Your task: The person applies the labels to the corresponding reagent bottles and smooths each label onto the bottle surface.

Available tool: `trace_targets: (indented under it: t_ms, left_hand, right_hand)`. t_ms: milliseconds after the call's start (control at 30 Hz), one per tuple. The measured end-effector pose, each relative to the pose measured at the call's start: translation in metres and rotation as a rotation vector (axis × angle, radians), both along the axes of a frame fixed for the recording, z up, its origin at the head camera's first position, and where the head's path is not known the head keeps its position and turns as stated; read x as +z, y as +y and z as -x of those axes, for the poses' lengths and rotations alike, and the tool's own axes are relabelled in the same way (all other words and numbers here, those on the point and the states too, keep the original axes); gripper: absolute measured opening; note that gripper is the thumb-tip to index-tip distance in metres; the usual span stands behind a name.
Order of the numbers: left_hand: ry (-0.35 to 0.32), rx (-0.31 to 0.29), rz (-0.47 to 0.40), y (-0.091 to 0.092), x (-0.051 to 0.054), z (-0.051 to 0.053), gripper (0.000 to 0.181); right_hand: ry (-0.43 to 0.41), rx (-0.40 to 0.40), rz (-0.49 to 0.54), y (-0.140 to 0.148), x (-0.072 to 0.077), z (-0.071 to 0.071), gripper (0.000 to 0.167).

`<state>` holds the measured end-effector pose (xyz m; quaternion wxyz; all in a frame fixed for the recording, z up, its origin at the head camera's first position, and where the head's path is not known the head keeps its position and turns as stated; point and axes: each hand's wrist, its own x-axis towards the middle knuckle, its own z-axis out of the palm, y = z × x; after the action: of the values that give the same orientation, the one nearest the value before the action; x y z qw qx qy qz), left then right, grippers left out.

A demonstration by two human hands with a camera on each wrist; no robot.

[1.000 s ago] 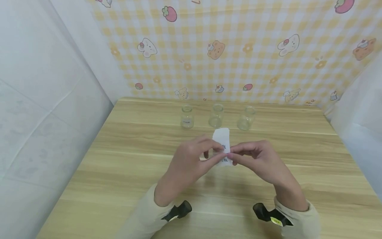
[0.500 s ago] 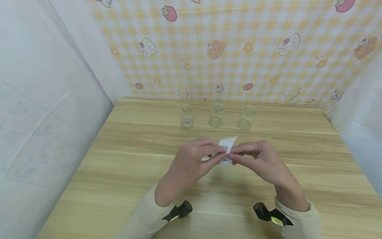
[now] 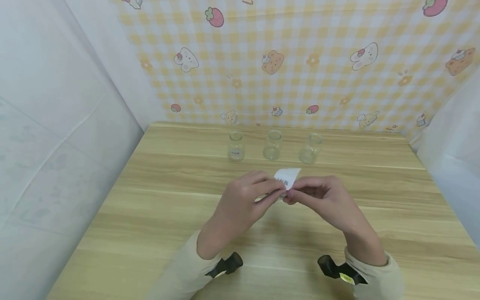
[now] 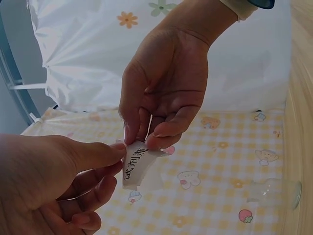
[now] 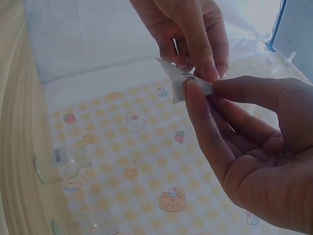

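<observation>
A strip of white label paper (image 3: 288,176) with black printed characters is held above the table between both hands. My left hand (image 3: 241,202) pinches its left side between thumb and fingers. The right hand (image 3: 328,201) pinches it close by, with the fingertips of both hands nearly meeting. In the left wrist view, the printed characters on the label paper (image 4: 137,165) face the camera. From the right wrist, the same label paper (image 5: 177,83) appears bent, its lower part hidden behind fingers.
Three clear glass jars stand in a row at the back: a left jar (image 3: 236,146) bearing a small printed label, a middle jar (image 3: 273,146), and a right jar (image 3: 310,148). The wooden table (image 3: 157,208) meets a checked cloth backdrop (image 3: 240,96).
The paper has folded over, its upper part tilting right and its lower part going mostly behind the fingers. Both hands stay in nearly the same place; the jars have not moved.
</observation>
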<state>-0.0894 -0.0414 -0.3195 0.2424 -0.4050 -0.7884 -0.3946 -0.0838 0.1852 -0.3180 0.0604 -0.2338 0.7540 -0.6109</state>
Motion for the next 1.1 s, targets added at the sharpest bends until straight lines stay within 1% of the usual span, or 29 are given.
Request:
trace_targets:
  t_ms: [167,400,633,900,1100]
  left_hand:
    - [0.001,0.012,0.010,0.0011,-0.0008,0.0008,0.007]
    - [-0.013,0.013,0.005,0.0029,-0.0028,0.0020,0.005]
    - [-0.018,0.011,-0.020,0.0041,-0.0025,0.0019,0.004]
    - [-0.021,0.039,-0.038,0.0036,-0.0035,0.0011,0.004]
    - [-0.045,0.062,-0.049,0.0034,-0.0029,0.0002,0.005]
  right_hand:
    - [-0.005,-0.026,-0.002,-0.0031,0.0016,-0.0015,0.013]
    - [0.028,-0.017,0.052,-0.0033,-0.0011,-0.0002,0.014]
    - [0.059,-0.015,0.076,-0.0033,-0.0017,-0.0003,0.015]
    - [0.071,-0.003,0.110,-0.0041,-0.0034,0.0001,0.015]
    - [0.077,0.002,0.121,-0.0045,-0.0033,0.0000,0.014]
